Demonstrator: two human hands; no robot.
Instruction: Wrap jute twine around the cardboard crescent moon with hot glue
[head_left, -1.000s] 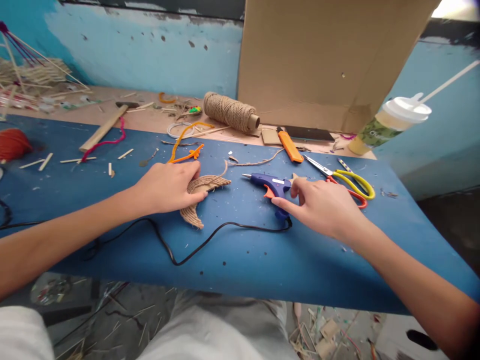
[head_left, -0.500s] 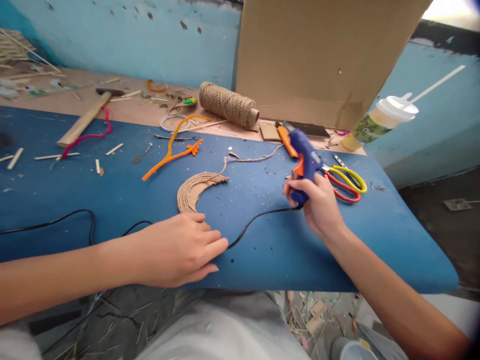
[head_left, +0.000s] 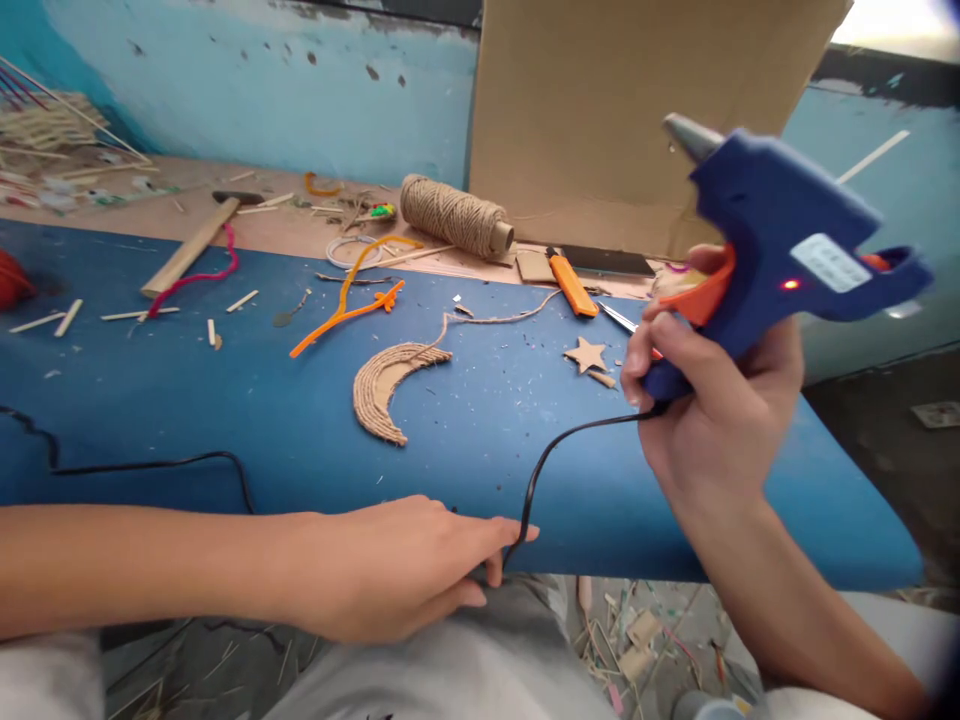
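Note:
My right hand (head_left: 720, 410) is wrapped round the handle of a blue hot glue gun (head_left: 780, 220) with an orange trigger, raised above the table's right side. Its nozzle points up and to the left, and a small red light glows. A black cord (head_left: 551, 450) runs from the handle down to my left hand (head_left: 420, 570). That hand is low at the table's front edge, its index finger stretched out and touching the cord. Beyond it lies a cardboard crescent (head_left: 367, 395) covered partly with rows of twine, a loose tail trailing right. A cardboard star (head_left: 585, 355) lies left of my right hand.
A twine spool (head_left: 454, 215), an orange cutter (head_left: 574, 285) and scissors (head_left: 619, 318) lie towards the back. Orange pipe cleaners (head_left: 345, 310) and a hammer (head_left: 191, 250) are on the left. A cardboard sheet (head_left: 645, 120) stands against the wall.
My right hand has lifted the glue gun up and closer. My left hand has moved right and towards the front edge, away from the crescent. The star has come into view.

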